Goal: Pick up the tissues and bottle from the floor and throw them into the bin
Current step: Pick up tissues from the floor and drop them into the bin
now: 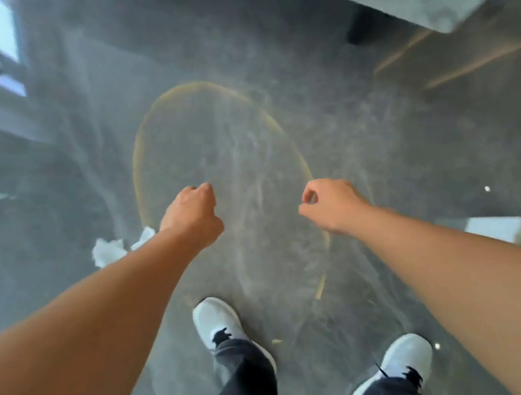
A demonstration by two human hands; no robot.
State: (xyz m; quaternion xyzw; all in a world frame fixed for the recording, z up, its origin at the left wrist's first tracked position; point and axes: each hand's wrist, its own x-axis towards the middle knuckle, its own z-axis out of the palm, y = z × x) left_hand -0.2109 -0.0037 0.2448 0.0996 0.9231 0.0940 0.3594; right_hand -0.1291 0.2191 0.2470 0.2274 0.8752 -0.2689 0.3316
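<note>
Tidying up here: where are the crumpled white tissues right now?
The crumpled white tissues lie on the grey floor at the head view's left, just beyond the left forearm.

Single head-worn view, wide-angle, looking steeply down from standing height. Grey floor fills most of the frame, blurred. Both forearms reach in from the bottom corners; shoes at bottom centre, right under the lens. Edges bend outward. No second view to compare.
</note>
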